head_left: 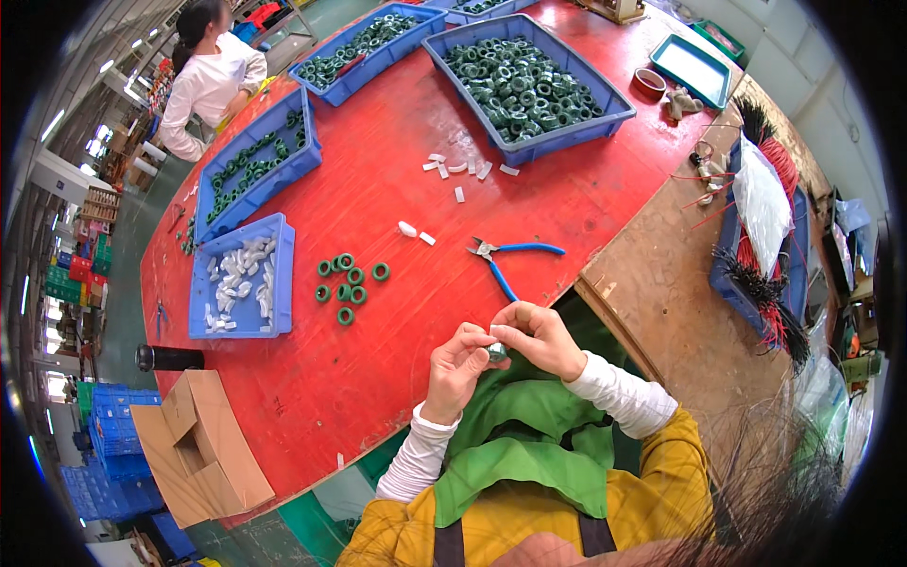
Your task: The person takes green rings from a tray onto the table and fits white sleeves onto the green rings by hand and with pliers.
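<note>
Just past the table's near edge, my left hand (pixel 455 371) pinches a dark green ring (pixel 496 352), a wire-wound core by its look. My right hand (pixel 542 342) is closed in a pinch directly above the ring, its fingertips meeting those of the left. A tiny pale bit shows between them, too small to name. Blue-handled cutting pliers (pixel 504 264) lie beyond my hands, jaws to the left. Several loose green rings (pixel 355 276) sit farther left on the red tabletop (pixel 416 312). Two small white pieces (pixel 407 229) rest beyond the pliers.
Blue trays of green rings (pixel 529 90) stand at the back; another tray (pixel 241 326) holds white pieces. At left are a black bottle (pixel 170 358) and an opened cardboard box (pixel 203 454). Red and black wires (pixel 779 170) fill a bin at right. A person (pixel 208 80) stands far left.
</note>
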{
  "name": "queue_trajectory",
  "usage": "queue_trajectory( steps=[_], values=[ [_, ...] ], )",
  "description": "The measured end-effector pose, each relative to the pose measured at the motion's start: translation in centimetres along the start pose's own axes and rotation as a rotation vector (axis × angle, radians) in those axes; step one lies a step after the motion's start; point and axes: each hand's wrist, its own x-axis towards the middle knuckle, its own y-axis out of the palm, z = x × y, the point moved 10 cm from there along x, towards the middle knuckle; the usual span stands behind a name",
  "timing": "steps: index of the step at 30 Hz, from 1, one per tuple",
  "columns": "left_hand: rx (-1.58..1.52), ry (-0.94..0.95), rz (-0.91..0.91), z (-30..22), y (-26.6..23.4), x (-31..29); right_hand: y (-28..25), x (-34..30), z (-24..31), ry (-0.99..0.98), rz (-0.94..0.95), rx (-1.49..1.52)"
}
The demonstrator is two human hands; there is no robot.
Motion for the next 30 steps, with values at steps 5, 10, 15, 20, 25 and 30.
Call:
queue_trajectory(
  steps=[5, 10, 15, 20, 25, 30],
  values=[
    [-0.075, -0.029, -0.041, 0.3, -0.2, -0.1, 0.4, -0.9, 0.7, -0.063, 0.131, 0.031],
    [-0.091, -0.018, -0.068, 0.5, -0.5, -0.1, 0.5, -1.6, 2.8, -0.297, 0.12, -0.261],
    [-0.066, -0.017, -0.054, 0.4, -0.4, -0.1, 1.0, -1.8, 3.8, -0.354, 0.185, -0.418],
    [-0.101, -0.047, -0.06, 0.7, -0.4, -0.1, 1.4, -2.1, 4.7, -0.506, 0.173, -0.436],
    [-0.134, -0.064, -0.155, 1.0, -1.3, -0.4, 1.0, -1.9, 4.9, -0.43, 0.066, -0.434],
    [-0.178, -0.061, -0.165, 1.1, -0.8, -0.2, 1.8, -3.9, 8.5, -0.804, -0.114, -0.697]
  ],
)
